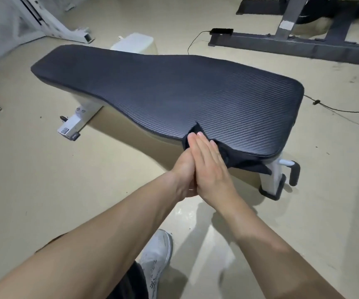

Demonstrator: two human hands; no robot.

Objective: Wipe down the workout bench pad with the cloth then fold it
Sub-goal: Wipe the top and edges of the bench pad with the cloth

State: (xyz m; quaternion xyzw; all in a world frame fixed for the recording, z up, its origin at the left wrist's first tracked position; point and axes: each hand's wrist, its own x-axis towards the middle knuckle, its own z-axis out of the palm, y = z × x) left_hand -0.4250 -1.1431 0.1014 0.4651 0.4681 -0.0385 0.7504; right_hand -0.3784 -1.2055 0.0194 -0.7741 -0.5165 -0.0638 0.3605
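Observation:
The black ribbed bench pad (174,91) lies flat on a white frame, running from upper left to right. A dark cloth (243,161) hangs over the pad's near edge, close to the right end. My right hand (211,169) lies flat with its fingers together, pressing on the cloth at the edge. My left hand (185,171) sits right beside it, palm against the right hand, its fingers on the cloth's left part. Most of the cloth is hidden under the hands.
White bench legs stand at the left (72,126) and right (275,180). A dark grey rack base (282,42) with a black box and cable lies at the back right. A white frame (66,29) is at the back left. My white shoe (157,260) is below.

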